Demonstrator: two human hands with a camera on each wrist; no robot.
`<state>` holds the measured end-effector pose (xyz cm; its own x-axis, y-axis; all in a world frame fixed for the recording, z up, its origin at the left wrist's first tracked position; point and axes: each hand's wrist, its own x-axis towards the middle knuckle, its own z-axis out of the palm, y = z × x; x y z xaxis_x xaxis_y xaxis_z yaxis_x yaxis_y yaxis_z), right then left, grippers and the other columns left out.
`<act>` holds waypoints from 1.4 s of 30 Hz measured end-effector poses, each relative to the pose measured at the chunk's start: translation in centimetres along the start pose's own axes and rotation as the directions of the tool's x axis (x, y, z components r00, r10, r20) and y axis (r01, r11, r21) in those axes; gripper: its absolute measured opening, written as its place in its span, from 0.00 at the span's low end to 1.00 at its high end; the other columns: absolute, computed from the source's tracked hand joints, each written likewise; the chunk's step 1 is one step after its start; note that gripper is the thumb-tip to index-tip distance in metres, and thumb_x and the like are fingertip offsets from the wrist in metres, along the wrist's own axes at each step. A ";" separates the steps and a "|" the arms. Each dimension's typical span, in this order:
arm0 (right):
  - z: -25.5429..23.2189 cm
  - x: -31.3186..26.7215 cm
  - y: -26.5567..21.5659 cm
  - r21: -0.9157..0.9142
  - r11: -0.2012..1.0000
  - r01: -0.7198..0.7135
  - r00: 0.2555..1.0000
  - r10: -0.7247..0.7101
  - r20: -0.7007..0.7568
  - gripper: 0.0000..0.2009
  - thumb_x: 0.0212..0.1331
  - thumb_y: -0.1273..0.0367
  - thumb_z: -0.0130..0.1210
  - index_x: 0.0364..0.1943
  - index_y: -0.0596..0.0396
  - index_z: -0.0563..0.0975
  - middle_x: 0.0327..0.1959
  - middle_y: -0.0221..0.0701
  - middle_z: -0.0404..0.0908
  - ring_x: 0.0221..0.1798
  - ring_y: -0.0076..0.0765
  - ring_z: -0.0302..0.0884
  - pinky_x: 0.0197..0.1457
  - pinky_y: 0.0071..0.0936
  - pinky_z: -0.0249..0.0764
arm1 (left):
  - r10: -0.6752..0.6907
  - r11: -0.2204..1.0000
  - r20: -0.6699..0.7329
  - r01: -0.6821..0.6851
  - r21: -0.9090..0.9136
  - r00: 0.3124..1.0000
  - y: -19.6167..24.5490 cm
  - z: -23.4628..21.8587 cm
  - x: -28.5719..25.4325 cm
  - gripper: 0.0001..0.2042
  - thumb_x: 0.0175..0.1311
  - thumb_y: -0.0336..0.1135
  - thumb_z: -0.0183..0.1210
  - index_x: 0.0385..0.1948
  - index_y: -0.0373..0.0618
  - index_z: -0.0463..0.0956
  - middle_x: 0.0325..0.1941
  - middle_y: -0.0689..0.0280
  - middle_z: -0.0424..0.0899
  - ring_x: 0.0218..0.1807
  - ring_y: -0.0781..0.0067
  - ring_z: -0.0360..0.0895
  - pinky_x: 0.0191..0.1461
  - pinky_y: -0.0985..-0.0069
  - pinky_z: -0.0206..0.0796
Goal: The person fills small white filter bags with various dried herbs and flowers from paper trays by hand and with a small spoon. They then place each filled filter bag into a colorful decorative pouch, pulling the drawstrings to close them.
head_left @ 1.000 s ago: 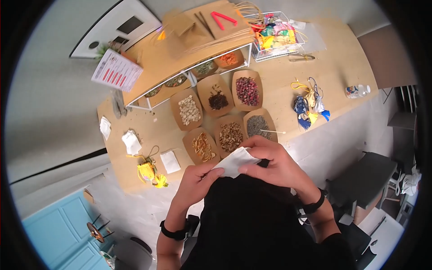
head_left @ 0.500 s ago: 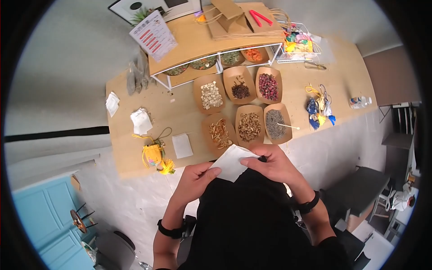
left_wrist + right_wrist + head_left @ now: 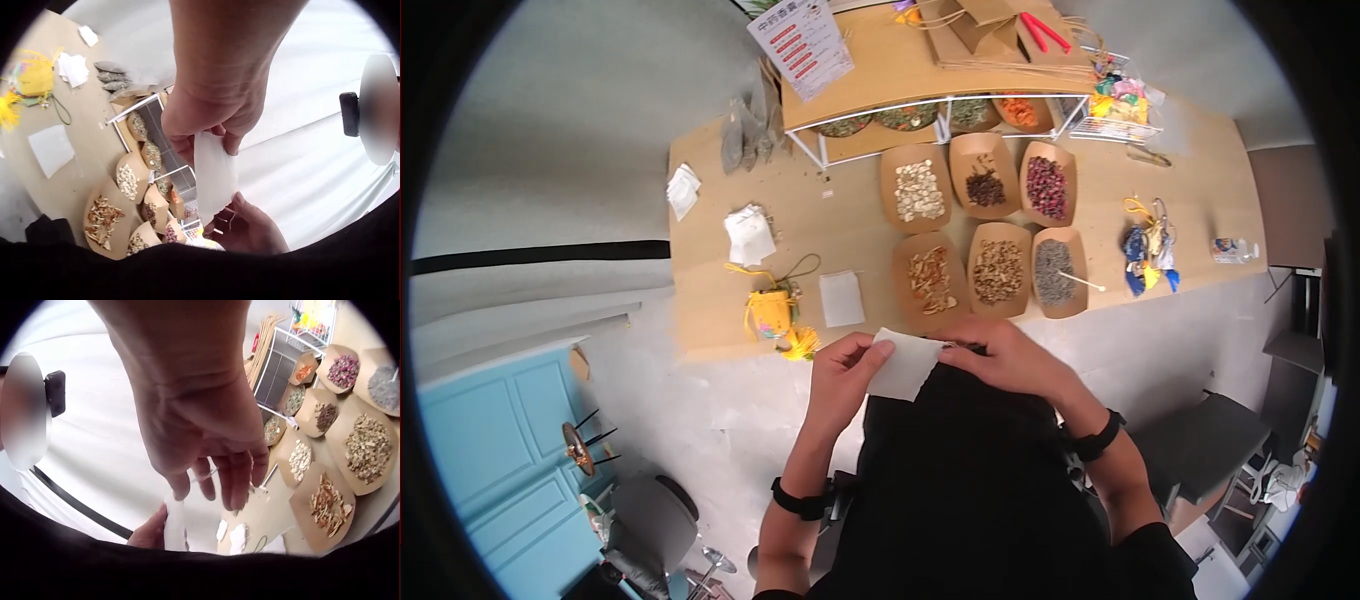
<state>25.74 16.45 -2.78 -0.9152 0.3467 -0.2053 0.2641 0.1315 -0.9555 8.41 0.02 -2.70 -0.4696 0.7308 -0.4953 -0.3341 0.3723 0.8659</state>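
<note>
A small white drawstring bag [image 3: 905,365] is held flat over the front of the dark clothing, close to the table's near edge. My left hand [image 3: 840,375] pinches its left side, thumb on top. At the bag's right corner, my right hand [image 3: 1015,355] has its thumb and fingertips together. A thin pale string [image 3: 230,220] shows by the right fingers in the left wrist view. Between the right thumb and fingers, the right wrist view also shows a fine strand. Just beyond the hands stand paper trays of dried orange-brown slices [image 3: 932,280] and chopped brown pieces [image 3: 998,272].
More trays hold white pieces [image 3: 920,190], dark cloves [image 3: 985,187], rosebuds [image 3: 1047,188] and grey-purple buds [image 3: 1055,272] with a small spoon. A white bag [image 3: 842,298] and yellow sachet [image 3: 772,312] lie left; tasselled sachets [image 3: 1148,248] and a bottle [image 3: 1235,250] are right.
The head view has shifted, so the table sits farther right. My right hand has slid off the bag's face to its right corner, and the bag has turned in my left hand.
</note>
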 end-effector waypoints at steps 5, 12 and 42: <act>-1.5 -1.7 3.4 -0.115 0.981 -0.159 0.962 0.127 -0.244 0.18 0.60 0.64 0.61 0.50 0.62 0.76 0.35 0.37 0.82 0.39 0.36 0.80 0.44 0.29 0.75 | 0.003 0.972 -0.270 0.061 0.228 0.963 -4.9 -6.8 1.4 0.08 0.65 0.32 0.60 0.32 0.36 0.80 0.25 0.71 0.81 0.28 0.87 0.72 0.34 0.84 0.64; -1.3 -7.3 10.8 0.132 0.858 -0.497 0.785 0.509 -0.353 0.18 0.61 0.66 0.59 0.52 0.63 0.76 0.33 0.34 0.82 0.37 0.26 0.79 0.43 0.24 0.75 | 0.059 0.898 -0.339 0.098 0.428 0.939 -10.6 -9.6 6.5 0.11 0.65 0.35 0.58 0.36 0.33 0.78 0.27 0.66 0.82 0.29 0.82 0.73 0.33 0.79 0.64; 2.4 -17.3 15.5 0.309 0.683 -0.662 0.516 0.715 -0.472 0.18 0.61 0.67 0.55 0.50 0.70 0.76 0.33 0.41 0.84 0.36 0.30 0.83 0.42 0.26 0.76 | 0.471 0.202 0.162 -0.285 0.937 0.867 -17.0 -6.6 12.6 0.35 0.66 0.42 0.53 0.69 0.30 0.49 0.74 0.44 0.50 0.76 0.41 0.44 0.77 0.51 0.38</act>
<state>44.97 10.23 -14.57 -0.1404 0.7113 -0.6887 0.6923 -0.4268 -0.5819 2.79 -0.82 -24.13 -0.4325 0.9016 -0.0101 0.8319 0.4033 0.3812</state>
